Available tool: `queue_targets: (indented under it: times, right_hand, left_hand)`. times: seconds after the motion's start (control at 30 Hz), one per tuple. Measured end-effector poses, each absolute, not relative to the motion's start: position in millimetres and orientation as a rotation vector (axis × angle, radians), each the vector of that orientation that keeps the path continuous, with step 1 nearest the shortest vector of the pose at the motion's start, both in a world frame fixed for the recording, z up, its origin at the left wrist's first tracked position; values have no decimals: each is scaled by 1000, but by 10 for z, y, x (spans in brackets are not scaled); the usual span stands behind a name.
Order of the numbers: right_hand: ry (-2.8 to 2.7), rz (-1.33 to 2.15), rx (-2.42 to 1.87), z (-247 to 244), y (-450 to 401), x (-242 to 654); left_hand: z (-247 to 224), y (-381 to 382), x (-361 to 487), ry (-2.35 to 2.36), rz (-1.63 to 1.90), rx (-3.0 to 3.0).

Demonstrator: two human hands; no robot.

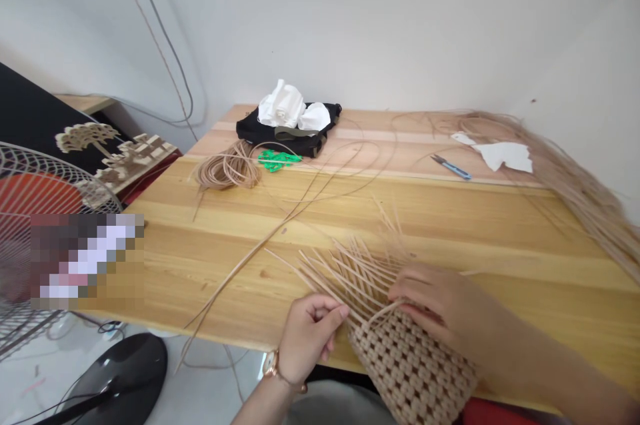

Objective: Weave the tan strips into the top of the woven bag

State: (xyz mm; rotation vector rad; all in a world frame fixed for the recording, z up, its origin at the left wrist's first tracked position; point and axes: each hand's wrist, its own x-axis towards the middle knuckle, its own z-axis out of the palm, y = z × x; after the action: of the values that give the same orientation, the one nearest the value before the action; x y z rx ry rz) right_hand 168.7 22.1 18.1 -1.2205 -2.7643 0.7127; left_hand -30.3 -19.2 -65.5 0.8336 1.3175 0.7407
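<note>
A partly woven tan basket [413, 365] lies tilted at the table's front edge, with many loose strands [350, 272] fanning out from its rim. My left hand [313, 328], wearing a wristwatch [271, 364], pinches a strand at the rim's left corner between thumb and forefinger. My right hand [435, 302] is closed at the far side of the rim, where a bent strand [387, 310] runs to its fingers. Motion slightly blurs this hand, and its fingertips are partly hidden behind the weave.
Behind lie a coil of strands [230, 168], green clips [279, 159], a black bag [300, 140] with white tissue [283, 105], and blue snips [451, 166]. Long loose strands [575, 178] cover the table's right side. A fan [30, 198] stands at the left.
</note>
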Motion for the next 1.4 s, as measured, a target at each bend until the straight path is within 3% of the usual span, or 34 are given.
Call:
queue_targets:
  times: [0.2, 0.37, 0.47, 0.63, 0.8, 0.87, 1.23, 1.4]
  right_hand:
    - [-2849, 314, -1040, 343, 154, 1741]
    - [-2717, -21, -882, 256, 140, 1797]
    - [-2668, -87, -1095, 208, 148, 1822]
    - [-2506, 543, -1787, 227, 155, 1722]
    - [-1998, 1555, -1876, 216, 198, 1541]
    - [-1731, 1790, -1852, 175, 235, 1472]
    - [-1539, 1785, -1596, -46, 287, 1349]
    - [-2054, 1667, -1604, 90, 399, 1447]
  left_hand:
    - [-404, -191, -247, 1372, 882, 1053]
    - [-385, -92, -155, 1182, 632, 1211]
    - [-436, -63, -126, 1103, 542, 1131]
    - [-445, -60, -124, 1024, 603, 930]
    - [-429, -54, -130, 995, 629, 876]
    - [-434, -41, -137, 996, 621, 862]
    - [-531, 10, -166, 913, 574, 772]
    - [-586, -24, -142, 927, 612, 717]
